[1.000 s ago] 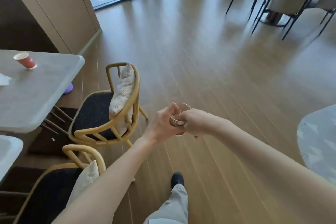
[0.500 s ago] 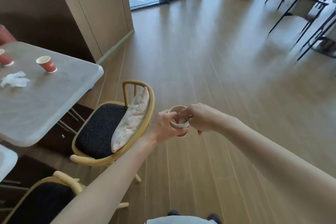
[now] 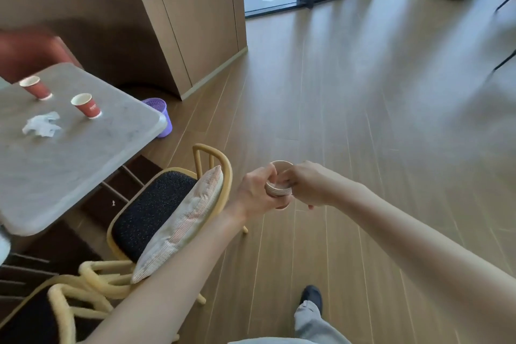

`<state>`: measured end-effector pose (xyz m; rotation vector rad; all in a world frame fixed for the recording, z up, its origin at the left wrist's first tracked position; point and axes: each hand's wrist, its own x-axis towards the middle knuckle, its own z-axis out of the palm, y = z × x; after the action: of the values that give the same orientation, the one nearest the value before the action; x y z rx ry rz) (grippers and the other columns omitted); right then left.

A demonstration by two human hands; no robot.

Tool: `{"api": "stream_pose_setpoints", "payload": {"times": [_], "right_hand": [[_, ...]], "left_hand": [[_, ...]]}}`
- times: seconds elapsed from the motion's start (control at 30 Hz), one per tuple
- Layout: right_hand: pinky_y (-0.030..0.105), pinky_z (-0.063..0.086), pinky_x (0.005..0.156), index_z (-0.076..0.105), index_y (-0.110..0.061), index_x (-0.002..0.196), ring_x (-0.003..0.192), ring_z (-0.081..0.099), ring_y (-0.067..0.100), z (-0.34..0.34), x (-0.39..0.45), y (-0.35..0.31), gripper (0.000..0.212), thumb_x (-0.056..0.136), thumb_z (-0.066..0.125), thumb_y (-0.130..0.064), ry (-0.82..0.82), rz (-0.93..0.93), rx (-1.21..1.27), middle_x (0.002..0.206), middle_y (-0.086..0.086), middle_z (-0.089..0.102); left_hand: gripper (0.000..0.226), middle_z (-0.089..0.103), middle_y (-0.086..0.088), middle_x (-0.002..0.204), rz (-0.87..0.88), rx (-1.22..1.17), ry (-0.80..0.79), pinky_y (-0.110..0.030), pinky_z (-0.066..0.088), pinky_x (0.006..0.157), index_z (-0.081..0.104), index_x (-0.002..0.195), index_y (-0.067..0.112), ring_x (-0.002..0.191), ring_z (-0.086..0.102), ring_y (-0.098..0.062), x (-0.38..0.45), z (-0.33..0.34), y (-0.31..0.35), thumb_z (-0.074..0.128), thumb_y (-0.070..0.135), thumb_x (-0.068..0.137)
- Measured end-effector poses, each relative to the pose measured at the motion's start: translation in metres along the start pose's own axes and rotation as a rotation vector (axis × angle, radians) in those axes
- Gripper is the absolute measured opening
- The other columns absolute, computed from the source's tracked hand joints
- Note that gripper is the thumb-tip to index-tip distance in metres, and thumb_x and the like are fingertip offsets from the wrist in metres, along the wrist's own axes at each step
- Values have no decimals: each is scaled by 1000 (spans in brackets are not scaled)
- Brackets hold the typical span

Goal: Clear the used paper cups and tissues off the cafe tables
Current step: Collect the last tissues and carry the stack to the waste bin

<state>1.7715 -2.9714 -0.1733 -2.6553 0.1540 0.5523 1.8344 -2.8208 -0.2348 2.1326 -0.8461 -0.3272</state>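
A stack of nested paper cups [image 3: 279,188] is held in front of me over the floor. My left hand [image 3: 255,193] wraps around its side. My right hand [image 3: 305,184] grips its rim, fingertips reaching into the top cup. On the grey marble table [image 3: 64,165] at the left stand two red paper cups, one near the far edge [image 3: 35,88] and one closer to the corner [image 3: 86,105]. A crumpled white tissue [image 3: 42,127] lies beside them.
A purple waste basket [image 3: 159,117] sits on the floor behind the table's corner. A yellow-framed chair [image 3: 156,209] with a cushion stands between me and the table, another [image 3: 69,304] at lower left. A red seat [image 3: 30,50] is behind the table.
The view has swung left as I walk, bringing the table, a second red cup, the tissue and the purple basket into view. Both hands keep holding the cup stack.
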Motion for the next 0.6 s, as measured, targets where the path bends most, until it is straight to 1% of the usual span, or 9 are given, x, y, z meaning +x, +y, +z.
{"api": "stream_pose_setpoints", "payload": {"times": [0.07, 0.13, 0.2, 0.27, 0.37, 0.43, 0.47, 0.53, 0.6], "right_hand": [[23, 47, 44, 68, -40, 88, 38, 61, 10, -24, 11, 28, 48, 74, 34, -8, 64, -36, 13, 79, -4, 65], [28, 53, 46, 70, -41, 92, 39, 61, 8, -47, 25, 52, 56, 71, 32, -5, 136, -77, 47, 81, -3, 68], [25, 51, 45, 71, -37, 94, 44, 61, 3, -68, 41, 73, 53, 73, 36, -3, 222, -99, 84, 84, -6, 68], [22, 48, 48, 71, -33, 98, 41, 61, 4, -83, 56, 88, 46, 79, 40, -5, 259, -104, 141, 86, -9, 68], [24, 48, 53, 70, -33, 98, 42, 62, 6, -93, 78, 103, 40, 82, 44, -7, 244, -160, 199, 80, -15, 65], [25, 48, 55, 70, -32, 100, 43, 63, 6, -99, 95, 109, 42, 81, 43, -6, 229, -200, 197, 72, -15, 65], [25, 49, 56, 70, -32, 102, 44, 63, 7, -103, 105, 111, 44, 81, 42, -5, 217, -213, 194, 74, -13, 67], [26, 51, 57, 71, -32, 107, 44, 64, 9, -109, 126, 112, 51, 79, 39, -3, 172, -235, 185, 87, -8, 69], [26, 53, 55, 70, -29, 111, 46, 65, 11, -116, 147, 111, 58, 76, 36, 1, 118, -268, 157, 94, -5, 66]], "left_hand": [[45, 67, -11, 95, -21, 33, -5, -41, 52, 78, 53, 90, 6, 89, 63, -31, 29, 11, 10, 89, 24, 70], [46, 68, -12, 102, -38, 45, 5, -43, 52, 83, 51, 90, 9, 94, 63, -31, 57, 20, 16, 89, 25, 71], [50, 68, -8, 112, -59, 29, 39, -44, 51, 86, 49, 96, 10, 98, 64, -30, 80, 28, 21, 88, 28, 72], [56, 67, -3, 116, -94, 39, 82, -41, 52, 86, 46, 105, 12, 98, 64, -28, 97, 34, 23, 87, 34, 73], [62, 66, 0, 116, -131, 26, 123, -43, 53, 86, 39, 109, 17, 99, 64, -28, 121, 36, 19, 85, 37, 72], [65, 66, -3, 111, -160, 12, 166, -46, 55, 84, 35, 110, 21, 96, 65, -29, 138, 33, 13, 84, 39, 71], [66, 66, -4, 108, -173, 16, 189, -46, 55, 82, 34, 110, 23, 94, 65, -29, 146, 31, 9, 84, 41, 71], [69, 65, -3, 108, -193, 28, 227, -44, 56, 81, 30, 110, 26, 93, 65, -28, 161, 27, 0, 84, 42, 70], [71, 65, -3, 108, -213, 33, 252, -44, 56, 81, 27, 110, 29, 93, 65, -27, 177, 24, -11, 84, 42, 69]]}}
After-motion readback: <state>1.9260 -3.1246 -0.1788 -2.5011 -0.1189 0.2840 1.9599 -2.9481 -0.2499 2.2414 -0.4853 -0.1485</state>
